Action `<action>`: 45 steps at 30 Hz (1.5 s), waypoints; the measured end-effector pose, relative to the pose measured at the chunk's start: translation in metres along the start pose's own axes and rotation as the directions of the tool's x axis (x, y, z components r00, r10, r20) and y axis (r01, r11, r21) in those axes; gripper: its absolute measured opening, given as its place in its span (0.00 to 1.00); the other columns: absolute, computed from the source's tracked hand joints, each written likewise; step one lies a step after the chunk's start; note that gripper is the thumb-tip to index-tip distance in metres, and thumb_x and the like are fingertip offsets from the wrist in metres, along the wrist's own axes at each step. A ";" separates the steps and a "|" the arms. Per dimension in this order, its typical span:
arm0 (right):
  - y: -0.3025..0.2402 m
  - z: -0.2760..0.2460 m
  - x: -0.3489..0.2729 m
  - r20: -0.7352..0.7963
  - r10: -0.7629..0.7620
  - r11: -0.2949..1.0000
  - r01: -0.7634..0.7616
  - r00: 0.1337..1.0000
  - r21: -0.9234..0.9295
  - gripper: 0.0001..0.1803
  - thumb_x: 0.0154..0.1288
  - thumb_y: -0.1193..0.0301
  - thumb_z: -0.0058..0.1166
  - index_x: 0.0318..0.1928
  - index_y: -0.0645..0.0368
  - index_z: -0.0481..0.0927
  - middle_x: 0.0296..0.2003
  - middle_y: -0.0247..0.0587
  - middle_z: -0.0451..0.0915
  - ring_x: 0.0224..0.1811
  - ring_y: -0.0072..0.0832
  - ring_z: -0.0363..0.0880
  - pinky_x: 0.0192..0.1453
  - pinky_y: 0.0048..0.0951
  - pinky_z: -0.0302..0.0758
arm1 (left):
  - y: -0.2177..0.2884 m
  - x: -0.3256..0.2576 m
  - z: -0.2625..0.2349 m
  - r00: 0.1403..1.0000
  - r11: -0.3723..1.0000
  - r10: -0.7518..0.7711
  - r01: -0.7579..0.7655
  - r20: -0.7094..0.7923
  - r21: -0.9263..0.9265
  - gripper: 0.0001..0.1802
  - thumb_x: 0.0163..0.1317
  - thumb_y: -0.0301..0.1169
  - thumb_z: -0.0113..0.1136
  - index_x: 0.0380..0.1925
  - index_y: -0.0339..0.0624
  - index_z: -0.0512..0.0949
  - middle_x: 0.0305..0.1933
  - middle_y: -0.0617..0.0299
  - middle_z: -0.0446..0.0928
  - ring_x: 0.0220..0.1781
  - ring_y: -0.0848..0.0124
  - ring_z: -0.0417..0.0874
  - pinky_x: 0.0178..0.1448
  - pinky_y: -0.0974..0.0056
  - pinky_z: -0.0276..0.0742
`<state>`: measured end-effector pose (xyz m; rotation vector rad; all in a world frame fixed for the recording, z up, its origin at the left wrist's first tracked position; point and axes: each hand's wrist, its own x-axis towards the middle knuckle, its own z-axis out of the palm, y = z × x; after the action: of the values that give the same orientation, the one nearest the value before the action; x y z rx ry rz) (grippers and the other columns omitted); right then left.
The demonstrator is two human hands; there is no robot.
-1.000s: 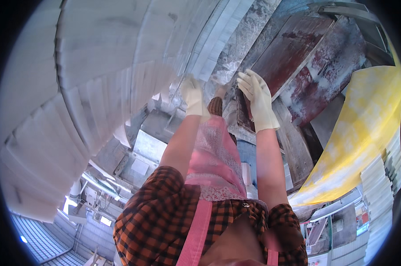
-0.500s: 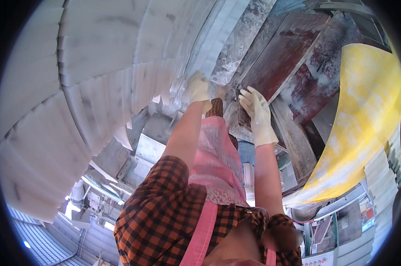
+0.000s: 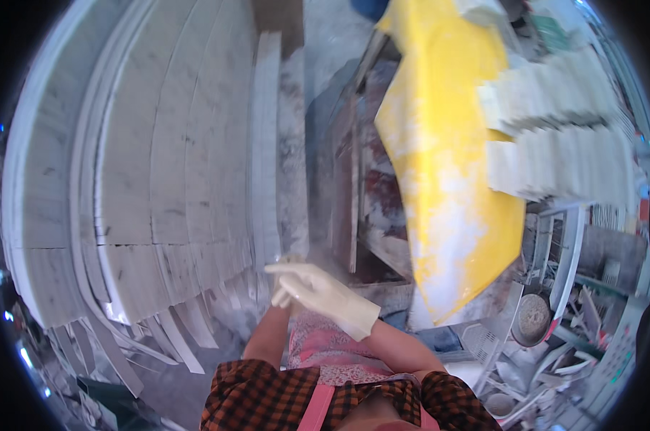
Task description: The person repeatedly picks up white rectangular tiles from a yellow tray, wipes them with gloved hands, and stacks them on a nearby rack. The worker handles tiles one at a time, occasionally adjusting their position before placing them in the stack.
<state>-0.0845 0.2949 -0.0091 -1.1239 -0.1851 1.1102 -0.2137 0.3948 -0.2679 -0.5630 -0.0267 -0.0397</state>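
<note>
The gloved fingers (image 3: 278,269) of the right hand (image 3: 323,293) lie flat and released, pointing toward the person's left across the body, gripping nothing. Beneath them the left hand (image 3: 283,296) is mostly hidden; only a few glove tips show, so I cannot tell whether it is clenched or released. Both hands sit at the near ends of the pale stone strips (image 3: 264,179), just beside them; contact cannot be made out. The strips stand side by side, their long axis running away from the person toward the picture's top, their ends fanning out at lower left. To the right, past a dusty gap, lie dark reddish slabs (image 3: 371,187) and a yellow sheet (image 3: 447,179). Stacked pale tiles (image 3: 547,129) sit farther right. The pink apron (image 3: 325,345) covers the person's front.
</note>
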 end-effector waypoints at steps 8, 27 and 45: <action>-0.096 -0.056 -0.224 -0.208 -0.331 0.937 0.295 0.920 -0.188 0.20 0.82 0.71 0.37 0.55 0.69 0.82 0.13 0.32 0.75 0.18 0.15 0.73 0.27 0.20 0.70 | -0.123 0.074 0.123 0.734 -0.147 0.661 0.331 -0.156 0.932 0.16 0.76 0.40 0.57 0.31 0.41 0.77 0.26 0.62 0.80 0.28 0.77 0.76 0.40 0.68 0.71; 0.132 -0.178 -0.612 -0.934 -0.343 0.788 0.511 -0.099 -0.343 0.20 0.80 0.59 0.49 0.46 0.65 0.84 0.16 0.37 0.79 0.15 0.22 0.73 0.25 0.24 0.75 | -0.672 0.328 0.244 0.943 -0.212 -0.318 -0.170 0.097 0.962 0.34 0.75 0.37 0.56 0.74 0.36 0.56 0.49 0.46 0.83 0.44 0.60 0.88 0.54 0.60 0.86; 0.076 -0.412 -0.789 -0.753 -0.652 0.336 -0.925 -0.092 -0.178 0.48 0.60 0.60 0.67 0.77 0.50 0.58 0.76 0.46 0.61 0.78 0.44 0.58 0.80 0.49 0.54 | -0.489 0.228 -0.004 0.960 -0.806 -0.095 0.080 -0.262 0.587 0.20 0.70 0.31 0.60 0.57 0.29 0.78 0.46 0.55 0.84 0.48 0.71 0.84 0.56 0.69 0.79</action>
<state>-0.2625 -0.5792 0.0396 -3.0571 0.9125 -0.2919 -0.0079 -0.0276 -0.0027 1.9295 -0.1547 -0.3016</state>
